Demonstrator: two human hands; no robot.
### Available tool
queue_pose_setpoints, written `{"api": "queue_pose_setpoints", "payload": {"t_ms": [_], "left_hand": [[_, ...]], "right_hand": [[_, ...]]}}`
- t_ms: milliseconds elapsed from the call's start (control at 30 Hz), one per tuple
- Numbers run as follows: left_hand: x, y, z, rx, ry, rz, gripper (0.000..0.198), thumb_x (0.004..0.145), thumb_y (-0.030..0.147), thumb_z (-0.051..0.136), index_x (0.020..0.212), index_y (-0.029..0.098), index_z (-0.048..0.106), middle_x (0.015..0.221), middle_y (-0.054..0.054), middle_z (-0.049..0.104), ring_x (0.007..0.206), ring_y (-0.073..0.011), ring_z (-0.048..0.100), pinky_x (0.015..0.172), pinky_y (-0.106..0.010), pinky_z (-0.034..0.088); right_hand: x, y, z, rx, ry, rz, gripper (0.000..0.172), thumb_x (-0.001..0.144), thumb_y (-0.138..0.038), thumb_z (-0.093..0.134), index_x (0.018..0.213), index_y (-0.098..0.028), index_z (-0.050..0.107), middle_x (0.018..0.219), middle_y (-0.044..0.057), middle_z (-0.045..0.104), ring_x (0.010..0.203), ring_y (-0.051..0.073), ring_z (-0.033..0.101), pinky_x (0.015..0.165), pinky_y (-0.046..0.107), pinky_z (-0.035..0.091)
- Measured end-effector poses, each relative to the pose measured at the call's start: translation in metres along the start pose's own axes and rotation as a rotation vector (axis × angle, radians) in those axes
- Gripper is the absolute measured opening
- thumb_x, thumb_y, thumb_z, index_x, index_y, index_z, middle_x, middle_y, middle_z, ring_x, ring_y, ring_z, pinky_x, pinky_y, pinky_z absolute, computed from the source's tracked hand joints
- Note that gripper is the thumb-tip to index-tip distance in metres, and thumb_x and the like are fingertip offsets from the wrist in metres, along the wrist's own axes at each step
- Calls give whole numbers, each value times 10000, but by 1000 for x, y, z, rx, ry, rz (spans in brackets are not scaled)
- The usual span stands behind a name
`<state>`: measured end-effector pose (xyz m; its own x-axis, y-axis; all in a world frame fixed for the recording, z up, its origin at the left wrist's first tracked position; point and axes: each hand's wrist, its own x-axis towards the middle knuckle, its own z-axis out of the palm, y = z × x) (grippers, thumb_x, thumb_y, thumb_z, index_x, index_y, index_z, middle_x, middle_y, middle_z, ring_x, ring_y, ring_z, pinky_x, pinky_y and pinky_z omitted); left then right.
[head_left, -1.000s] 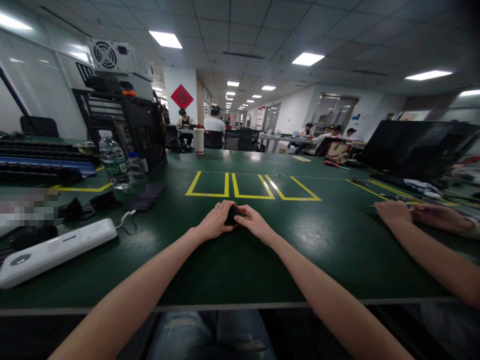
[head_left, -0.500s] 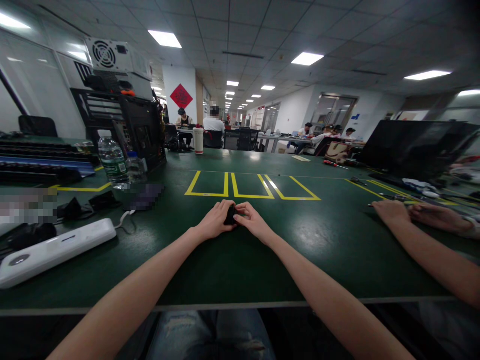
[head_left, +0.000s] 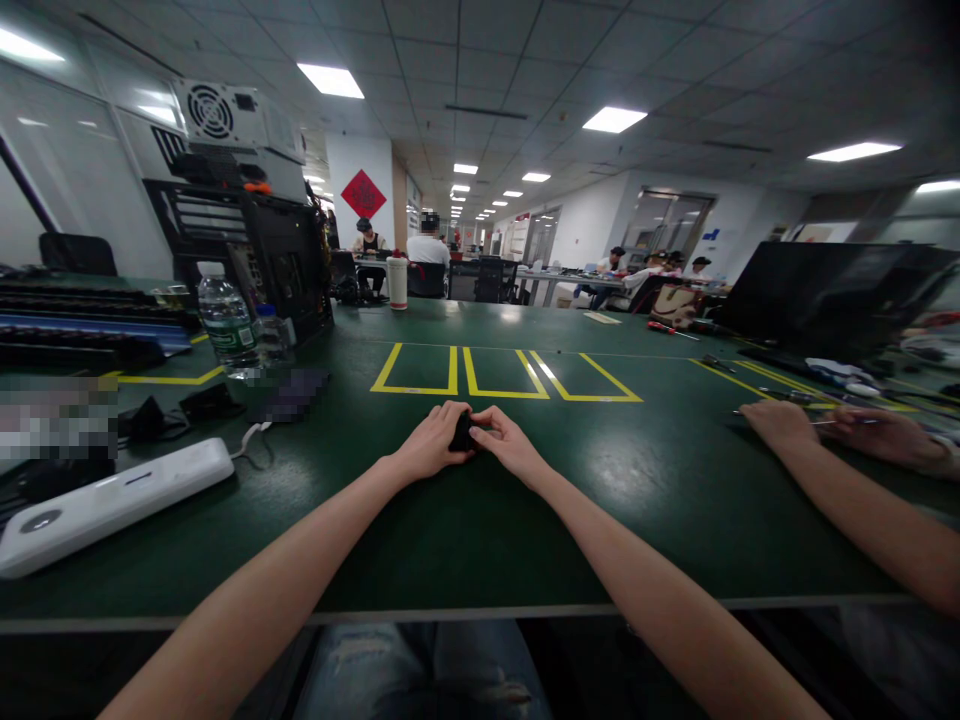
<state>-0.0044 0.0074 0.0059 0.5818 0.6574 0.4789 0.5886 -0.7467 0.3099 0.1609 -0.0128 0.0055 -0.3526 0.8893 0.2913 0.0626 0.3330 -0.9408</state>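
Enclosing a small black object (head_left: 462, 433), the hands (head_left: 432, 441) (head_left: 510, 446) partly hide it.

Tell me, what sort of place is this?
Probably an office-like workshop for computers or electronics: what looks like an opened computer case stands on the long green table, yellow tape outlines mark its top, and people sit farther back.

At centre frame, the left hand (head_left: 435, 440) and right hand (head_left: 510, 445) are flanking a small object (head_left: 462, 432). Beyond them, taped outlines (head_left: 506, 394) are lying on the table (head_left: 420, 550). At left, bottles (head_left: 229, 335) are standing before a computer case (head_left: 281, 260); at right, a monitor (head_left: 832, 300) behind a co-worker's hands (head_left: 781, 424).
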Motion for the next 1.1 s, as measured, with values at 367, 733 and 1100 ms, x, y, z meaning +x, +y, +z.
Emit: {"api": "queue_pose_setpoints", "payload": {"t_ms": [367,733,1100], "left_hand": [[1,0,1,9,-2,-3,531,641,284,609,1089,204,336,1051,-62,434,939,-230,454,783,-387,404],[1,0,1,5,-5,-16,523,644,292,607,1083,201,338,1051,-67,439,945,-235,461,781,-393,406],[1,-1,1,-11,6,-1,506,647,282,604,1078,203,350,1044,-63,442,943,-230,461,791,-392,397]], "right_hand": [[5,9,-4,-28,2,49,309,696,-304,555,973,-191,473,995,39,519,812,141,552,771,349,438],[1,4,-2,10,4,10,215,706,-301,542,880,-203,463,900,10,512,805,133,540,749,342,457],[2,5,-3,7,-34,14,304,669,-261,590,936,-204,454,966,23,508,910,152,513,809,345,429]]}}
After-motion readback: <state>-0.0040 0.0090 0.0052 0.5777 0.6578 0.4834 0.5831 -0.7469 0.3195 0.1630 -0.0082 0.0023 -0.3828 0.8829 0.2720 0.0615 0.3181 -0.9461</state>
